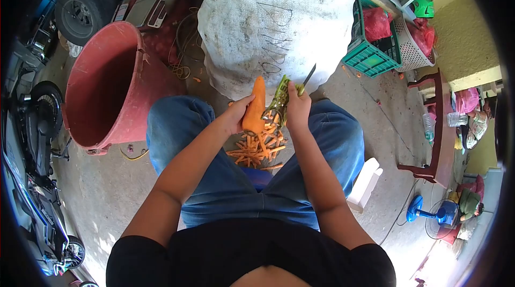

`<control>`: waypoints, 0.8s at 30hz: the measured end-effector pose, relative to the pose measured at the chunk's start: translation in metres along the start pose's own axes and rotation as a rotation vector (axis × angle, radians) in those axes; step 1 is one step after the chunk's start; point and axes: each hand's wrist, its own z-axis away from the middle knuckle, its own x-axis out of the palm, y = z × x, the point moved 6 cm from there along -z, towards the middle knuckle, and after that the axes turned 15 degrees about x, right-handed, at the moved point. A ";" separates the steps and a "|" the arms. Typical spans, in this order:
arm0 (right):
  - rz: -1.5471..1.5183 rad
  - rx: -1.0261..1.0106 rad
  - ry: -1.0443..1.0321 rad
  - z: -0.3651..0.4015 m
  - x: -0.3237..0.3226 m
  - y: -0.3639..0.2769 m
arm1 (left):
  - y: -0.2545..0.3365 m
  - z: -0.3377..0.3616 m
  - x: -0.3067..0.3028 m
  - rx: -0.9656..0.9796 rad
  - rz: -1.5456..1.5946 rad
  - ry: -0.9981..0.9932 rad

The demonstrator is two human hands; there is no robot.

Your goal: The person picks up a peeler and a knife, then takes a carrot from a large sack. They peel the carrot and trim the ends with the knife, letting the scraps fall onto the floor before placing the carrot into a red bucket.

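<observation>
My left hand (235, 115) is closed around an orange carrot (255, 107), which stands nearly upright with its narrow tip pointing away from me. Beside it, my right hand (298, 107) grips a green peeler (280, 97) with a holed body, its metal end close to the carrot's lower side. A thin dark knife blade (309, 74) also sticks out past my right fingers; how its handle sits in the hand is partly hidden. Below both hands, between my knees, lies a pile of orange carrot strips (252, 150).
A big white sack (276, 24) with dark writing stands directly ahead. To the left are a red tub (104, 88), a tyre (86, 8) and a motorcycle (45, 180). On the right are a green crate (373, 54), a wooden bench (441, 126) and a blue fan (434, 214).
</observation>
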 end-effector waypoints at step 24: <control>0.387 -0.373 0.602 -0.033 -0.049 -0.055 | -0.006 0.038 0.035 -0.115 -0.257 -0.224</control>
